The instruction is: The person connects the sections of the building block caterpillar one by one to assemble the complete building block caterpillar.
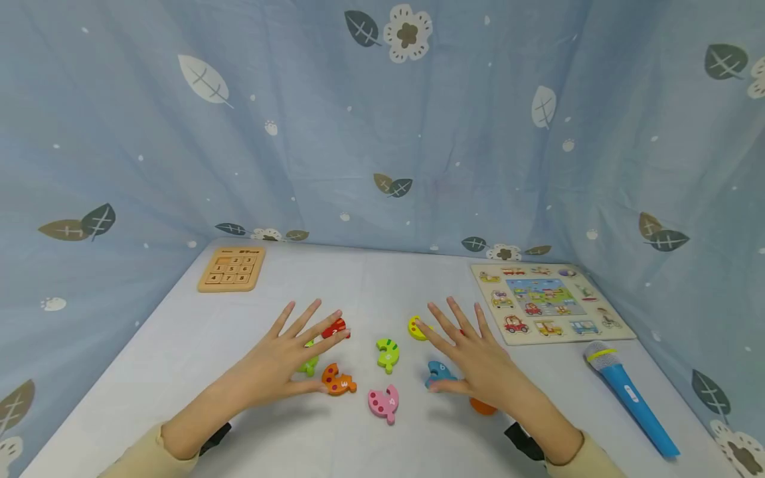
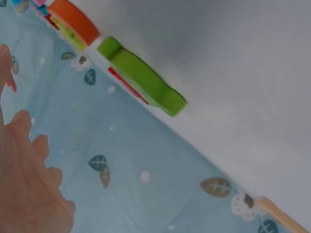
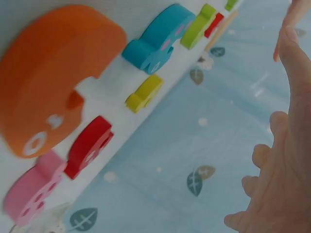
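Over the white table, my left hand (image 1: pixel 281 364) has its fingers spread and holds nothing. Beneath and beside it lie a red piece (image 1: pixel 335 328), a green piece (image 1: pixel 309 365) and an orange piece marked 3 (image 1: pixel 338 381). My right hand (image 1: pixel 485 364), also spread wide and holding nothing, partly covers a yellow piece (image 1: pixel 415 328), a blue piece (image 1: pixel 437 372) and an orange piece (image 3: pixel 58 73). A red piece (image 3: pixel 90 145) below the right fingers is mostly hidden in the head view. Between the hands lie a lime-green piece (image 1: pixel 388 356) and a pink piece marked 4 (image 1: pixel 382 403).
A wooden sliding number puzzle (image 1: pixel 232 269) lies at the back left. At the right, a picture puzzle board (image 1: pixel 496 338) with vehicles lies behind a blue toy microphone (image 1: pixel 636 398). A patterned blue curtain (image 1: pixel 382 133) hangs along the table's back and sides.
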Available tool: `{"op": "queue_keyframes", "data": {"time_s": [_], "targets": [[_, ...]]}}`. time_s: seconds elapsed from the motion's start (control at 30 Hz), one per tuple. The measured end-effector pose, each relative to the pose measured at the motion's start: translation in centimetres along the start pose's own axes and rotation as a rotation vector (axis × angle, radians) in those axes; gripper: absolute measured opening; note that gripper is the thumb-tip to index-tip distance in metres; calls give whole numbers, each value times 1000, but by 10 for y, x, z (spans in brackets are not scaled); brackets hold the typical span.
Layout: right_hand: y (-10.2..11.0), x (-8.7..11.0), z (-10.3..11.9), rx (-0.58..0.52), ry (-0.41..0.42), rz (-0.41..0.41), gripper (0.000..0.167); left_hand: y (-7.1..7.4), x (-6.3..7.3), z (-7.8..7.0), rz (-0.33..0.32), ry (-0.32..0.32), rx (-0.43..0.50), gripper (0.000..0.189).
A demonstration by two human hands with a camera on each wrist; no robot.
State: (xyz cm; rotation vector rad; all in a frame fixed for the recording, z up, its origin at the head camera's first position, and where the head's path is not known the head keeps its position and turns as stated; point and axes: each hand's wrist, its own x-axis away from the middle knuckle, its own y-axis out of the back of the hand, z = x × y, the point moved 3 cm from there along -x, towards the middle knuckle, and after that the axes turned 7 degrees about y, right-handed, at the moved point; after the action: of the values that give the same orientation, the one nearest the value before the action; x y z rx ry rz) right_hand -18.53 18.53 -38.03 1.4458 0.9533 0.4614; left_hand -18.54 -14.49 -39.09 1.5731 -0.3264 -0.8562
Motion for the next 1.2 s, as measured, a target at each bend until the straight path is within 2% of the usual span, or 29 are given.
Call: {"op": "queue_keyframes", "data": {"time_s": [0.2,0.37,0.7,1.03,1.2], "targets": [[-2,-22,6,0,69,27,101,-3,9,11,0,0,-29,86],[-3,-40,14,13,114,16,99,-2,17,21,-2,11,-48,86],[-11,-77,23,54,151,69,100,3,35,45,3,49,-93,87],[-19,-114,32,0,160,108,95,2,48,67,22,72,-91,86],[-26,-131,28,-85,158,184,98,2,46,75,81,91,-32,84]]}}
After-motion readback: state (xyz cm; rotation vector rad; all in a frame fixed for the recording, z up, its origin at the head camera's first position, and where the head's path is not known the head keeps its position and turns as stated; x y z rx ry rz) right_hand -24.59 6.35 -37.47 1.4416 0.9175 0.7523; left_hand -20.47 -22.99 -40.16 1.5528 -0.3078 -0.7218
